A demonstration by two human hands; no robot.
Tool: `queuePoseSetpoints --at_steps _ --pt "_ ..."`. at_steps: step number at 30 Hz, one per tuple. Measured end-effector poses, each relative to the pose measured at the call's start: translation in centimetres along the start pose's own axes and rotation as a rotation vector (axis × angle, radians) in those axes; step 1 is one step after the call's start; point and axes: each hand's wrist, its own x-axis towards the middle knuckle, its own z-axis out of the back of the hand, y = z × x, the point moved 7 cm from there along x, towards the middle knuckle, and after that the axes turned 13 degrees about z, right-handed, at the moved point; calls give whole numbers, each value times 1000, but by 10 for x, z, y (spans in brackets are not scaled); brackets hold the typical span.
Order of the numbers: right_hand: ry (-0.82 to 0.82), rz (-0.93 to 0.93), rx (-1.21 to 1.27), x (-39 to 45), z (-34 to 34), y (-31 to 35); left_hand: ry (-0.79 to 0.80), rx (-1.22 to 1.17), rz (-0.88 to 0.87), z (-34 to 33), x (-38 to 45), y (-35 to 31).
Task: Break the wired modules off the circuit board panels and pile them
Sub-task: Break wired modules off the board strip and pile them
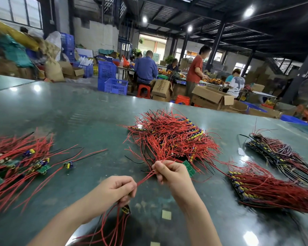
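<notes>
Left fingers: curled round a bundle of red wires (144, 180); the left hand (114, 189) sits low in the middle, above the worktop (61, 110).
Module in left hand: a small module (126, 209) with a yellow part hangs just under the fist, its red and black leads trailing down toward the lower edge.
Right fingers: pinched on the same wires a little further up; the right hand (171, 172) is just right of and above the left one.
Wires between hands: they run taut from fist to pinch, then fan out into the middle heap.
Green board: a strip of green board (189, 168) shows just right of the right hand, tilted.
Middle heap: wired panels (172, 135) lie beyond the hands, a tangle of red wire with yellow and blue parts along its right side.
Left pile: loose modules (25, 162) lie at the left, wires spread out; one stray module (68, 164) lies apart, nearer the centre.
Right stacks: a near stack (266, 187) with red wires, and a far stack (281, 153) behind it, darker.
Background: people at tables, blue crates (112, 80), cartons (211, 97).
</notes>
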Motion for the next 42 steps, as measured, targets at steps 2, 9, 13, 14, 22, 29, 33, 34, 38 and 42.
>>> queuePoseSetpoints --at_steps 2,9,13,14,22,29,33,34,38,42 --pt "3 2 -65 1 4 -1 -10 39 -12 1 1 -1" --pt "-165 48 -94 2 13 -1 -15 64 -27 0 2 0" --pt "-145 57 -116 2 12 -1 -3 72 -24 -1 1 -1" --pt "-135 65 -147 2 12 0 -5 79 -20 0 1 0" --pt "-136 67 -59 4 12 1 -17 95 -26 1 1 -1" --pt "-210 -45 161 4 13 -9 42 28 -21 -2 1 2" --pt "-100 -9 110 4 10 -5 28 30 7 2 1 6" --pt "-80 -3 103 5 10 -5 10 33 15 5 1 6" --pt "-108 58 -18 5 12 -5 40 2 54 4 1 7" --pt "-165 6 101 6 10 -7 -38 -254 73 9 1 3"
